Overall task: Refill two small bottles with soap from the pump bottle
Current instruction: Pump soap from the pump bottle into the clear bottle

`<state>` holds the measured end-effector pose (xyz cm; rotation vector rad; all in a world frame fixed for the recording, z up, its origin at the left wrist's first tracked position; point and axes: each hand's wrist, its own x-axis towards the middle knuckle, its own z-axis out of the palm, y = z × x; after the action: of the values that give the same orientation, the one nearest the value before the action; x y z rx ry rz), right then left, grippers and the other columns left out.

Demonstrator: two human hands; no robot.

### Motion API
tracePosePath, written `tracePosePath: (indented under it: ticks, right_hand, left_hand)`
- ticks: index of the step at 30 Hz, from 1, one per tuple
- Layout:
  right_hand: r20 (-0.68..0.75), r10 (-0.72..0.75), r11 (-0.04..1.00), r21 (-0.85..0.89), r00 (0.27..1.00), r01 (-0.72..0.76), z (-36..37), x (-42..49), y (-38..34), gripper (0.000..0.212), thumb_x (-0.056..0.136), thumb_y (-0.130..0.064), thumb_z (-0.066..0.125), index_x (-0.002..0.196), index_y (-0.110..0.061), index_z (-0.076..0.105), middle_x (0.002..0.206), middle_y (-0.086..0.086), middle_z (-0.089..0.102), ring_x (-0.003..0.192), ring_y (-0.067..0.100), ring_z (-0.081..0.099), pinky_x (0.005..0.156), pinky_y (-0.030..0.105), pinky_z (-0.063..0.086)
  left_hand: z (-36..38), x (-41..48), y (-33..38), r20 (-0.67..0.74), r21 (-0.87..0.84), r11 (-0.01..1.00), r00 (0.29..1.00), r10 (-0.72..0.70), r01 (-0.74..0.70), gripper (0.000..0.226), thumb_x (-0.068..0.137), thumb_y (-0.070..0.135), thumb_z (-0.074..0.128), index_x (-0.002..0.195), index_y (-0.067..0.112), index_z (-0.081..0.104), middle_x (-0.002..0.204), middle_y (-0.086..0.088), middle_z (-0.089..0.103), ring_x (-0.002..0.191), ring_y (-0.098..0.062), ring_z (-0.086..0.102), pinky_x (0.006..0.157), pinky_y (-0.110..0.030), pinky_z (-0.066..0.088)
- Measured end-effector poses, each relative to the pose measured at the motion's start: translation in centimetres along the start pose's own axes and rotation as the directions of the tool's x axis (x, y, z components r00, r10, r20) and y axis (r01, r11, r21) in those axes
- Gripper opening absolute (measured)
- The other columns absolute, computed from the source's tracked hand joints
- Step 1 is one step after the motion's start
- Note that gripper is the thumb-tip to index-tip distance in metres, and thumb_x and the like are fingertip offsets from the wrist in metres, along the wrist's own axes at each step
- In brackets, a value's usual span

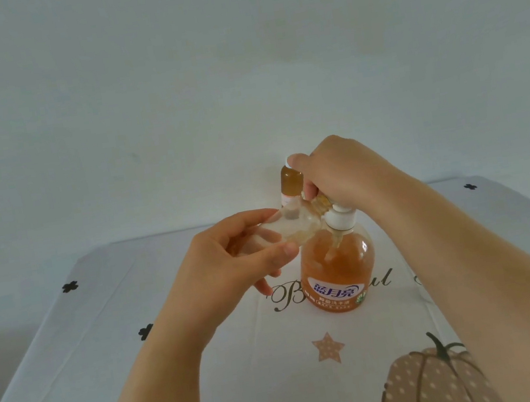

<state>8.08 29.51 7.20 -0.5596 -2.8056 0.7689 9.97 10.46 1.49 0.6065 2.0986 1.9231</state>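
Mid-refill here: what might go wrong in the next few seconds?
The small clear bottle lies nearly sideways in the left hand against the pump bottle, so the next squirt may miss its mouth and land on the tablecloth. The right hand on the pump is close to the filled bottle behind it and might knock it.
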Motion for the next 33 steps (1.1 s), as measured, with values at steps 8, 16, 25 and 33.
tracePosePath:
  ticks: [8, 16, 25, 33]
  right_hand:
    - [0.009, -0.008, 1.0, -0.005, 1.0, 0.008, 0.7, 0.4, 0.6, 0.047, 0.098, -0.043, 0.041, 0.075, -0.015, 0.07, 0.081, 0.007, 0.068, 0.072, 0.026, 0.062, 0.077, 0.039, 0.05]
    - [0.034, 0.039, 0.999, 0.008, 0.999, -0.039, 0.4, 0.2, 0.1, 0.045, 0.097, -0.043, 0.044, 0.08, -0.012, 0.072, 0.07, 0.004, 0.064, 0.064, 0.023, 0.059, 0.076, 0.037, 0.051]
    - [0.085, 0.048, 0.999, 0.001, 0.995, -0.048, -1.3, -0.3, -0.8, 0.042, 0.099, -0.039, 0.047, 0.076, -0.015, 0.073, 0.029, -0.008, 0.045, 0.049, 0.017, 0.053, 0.062, 0.029, 0.045]
    - [0.069, 0.059, 0.998, 0.024, 0.996, -0.061, -0.9, -0.3, -0.7, 0.046, 0.1, -0.042, 0.045, 0.071, -0.016, 0.071, 0.025, -0.007, 0.042, 0.051, 0.019, 0.053, 0.066, 0.031, 0.046]
  left_hand:
    - [0.0, 0.1, -0.1, 0.031, -0.002, 1.0, 0.999, -0.028, 0.028, 0.031, 0.075, 0.014, 0.08, 0.104, 0.024, 0.073, 0.081, 0.003, 0.075, 0.064, -0.016, 0.068, 0.055, -0.02, 0.052]
    - [0.3, -0.1, 0.1, 0.01, -0.015, 1.0, 1.0, 0.009, -0.009, 0.033, 0.073, 0.014, 0.081, 0.104, 0.022, 0.073, 0.083, 0.001, 0.074, 0.064, -0.015, 0.066, 0.056, -0.024, 0.052]
    - [0.7, -0.3, 0.2, -0.06, -0.06, 0.996, 0.996, 0.061, -0.065, 0.038, 0.066, 0.018, 0.086, 0.102, 0.025, 0.073, 0.085, -0.001, 0.074, 0.063, -0.013, 0.066, 0.058, -0.028, 0.053]
    - [0.6, -0.2, 0.1, -0.031, -0.058, 0.997, 0.998, 0.05, -0.052, 0.035, 0.071, 0.013, 0.083, 0.102, 0.024, 0.074, 0.085, -0.002, 0.074, 0.065, -0.014, 0.067, 0.059, -0.027, 0.055]
